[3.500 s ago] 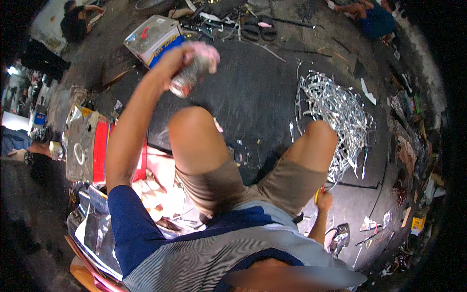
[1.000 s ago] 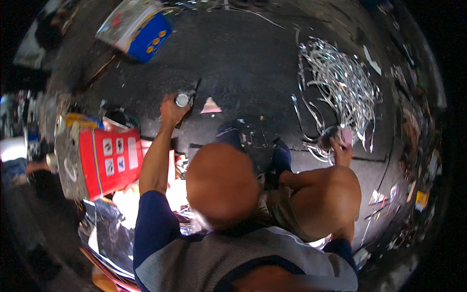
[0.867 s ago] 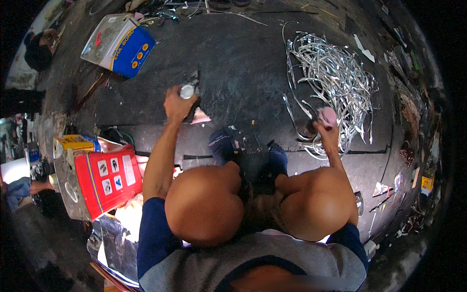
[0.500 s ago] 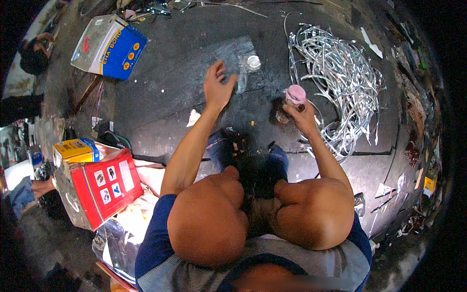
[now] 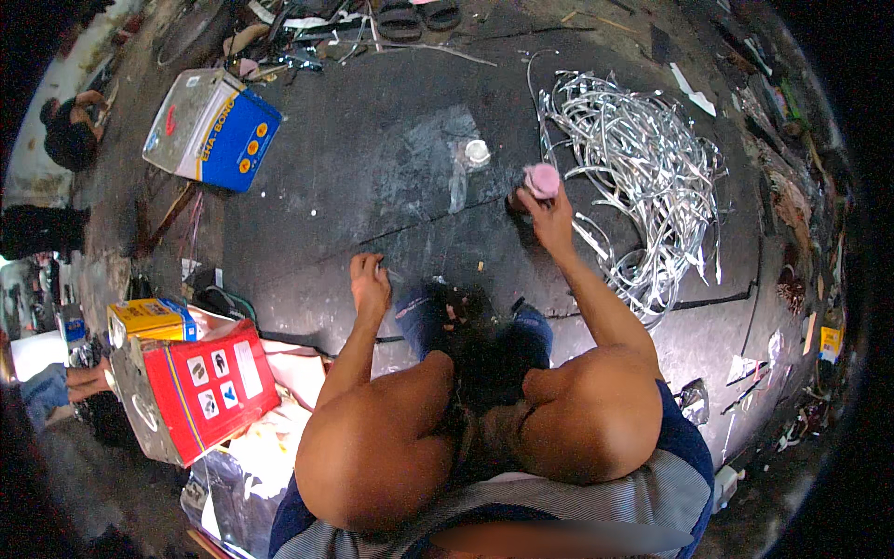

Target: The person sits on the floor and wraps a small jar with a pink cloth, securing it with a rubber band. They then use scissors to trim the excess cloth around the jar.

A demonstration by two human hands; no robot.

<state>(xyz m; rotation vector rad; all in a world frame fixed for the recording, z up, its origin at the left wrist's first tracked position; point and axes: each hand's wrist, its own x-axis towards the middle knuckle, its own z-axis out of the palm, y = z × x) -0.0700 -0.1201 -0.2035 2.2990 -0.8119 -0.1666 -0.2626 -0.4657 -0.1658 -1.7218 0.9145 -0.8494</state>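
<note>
My right hand [image 5: 551, 222] grips a small jar with a pink cover [image 5: 541, 181] over its top, beside the heap of silvery strips. The jar's body is mostly hidden by the cover and my fingers. My left hand [image 5: 371, 285] is low over the dark mat, just in front of my left knee, its fingers curled together. A faint pale edge shows by those fingertips, but what they hold, if anything, is hidden. A small white round lid or cup [image 5: 477, 153] sits farther off on a whitish smeared patch [image 5: 424, 154] of the mat.
Tangled silvery strips [image 5: 643, 177] cover the right of the mat. A blue and white tin [image 5: 228, 130] stands far left. Nearer left are a red tin [image 5: 209, 391] and a yellow box [image 5: 147, 320]. Dark sandals [image 5: 400, 20] lie at the far edge. Another person [image 5: 73, 130] is far left.
My left hand has drawn back toward my left knee, its fingers now curled; a white scrap there is no longer visible. My right hand, still holding the jar, has shifted slightly left. The view has tilted.
</note>
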